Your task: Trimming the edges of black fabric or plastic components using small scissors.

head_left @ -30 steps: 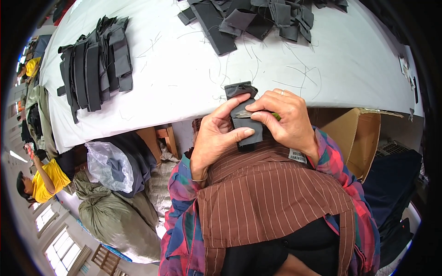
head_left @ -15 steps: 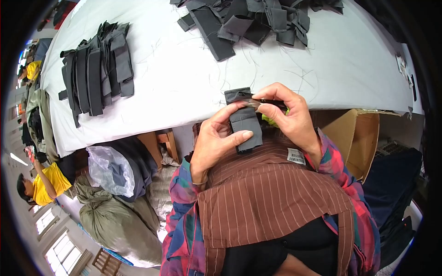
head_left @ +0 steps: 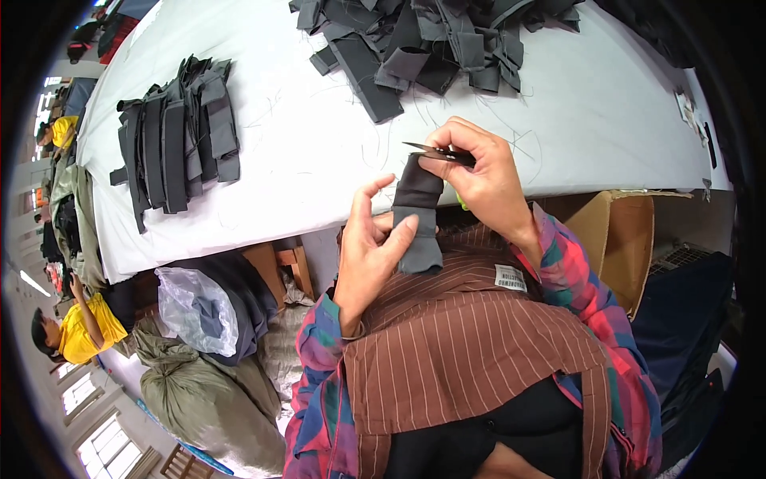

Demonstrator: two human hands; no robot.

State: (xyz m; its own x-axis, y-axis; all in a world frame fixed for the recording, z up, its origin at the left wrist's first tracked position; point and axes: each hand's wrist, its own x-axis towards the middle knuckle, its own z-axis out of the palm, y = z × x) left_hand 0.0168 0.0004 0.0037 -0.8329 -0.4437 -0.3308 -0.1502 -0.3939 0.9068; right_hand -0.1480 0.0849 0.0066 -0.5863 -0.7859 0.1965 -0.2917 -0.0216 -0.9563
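A dark grey fabric strip [head_left: 418, 195], made of folded cloth, hangs between my hands at the near edge of the white table. My left hand [head_left: 370, 247] grips its lower part, thumb across the front, while the forefinger points up away from the cloth. Closed around black thread snips [head_left: 455, 155], my right hand [head_left: 487, 177] also pinches the strip's top end between thumb and finger. The blades point left, above the cloth's top edge.
On the white table [head_left: 279, 152], a row of grey strips [head_left: 163, 148] lies left and a loose heap [head_left: 447, 40] lies at the far side, with thread ends scattered around. Below are a cardboard box [head_left: 626, 247], a clear plastic bag [head_left: 195, 307] and a green sack [head_left: 199, 399]. A person in yellow [head_left: 89, 326] is at far left.
The strip has straightened out, its top end now pulled up by my right hand. The snips have moved up and left from the strip's middle. My left forefinger has lifted off the cloth.
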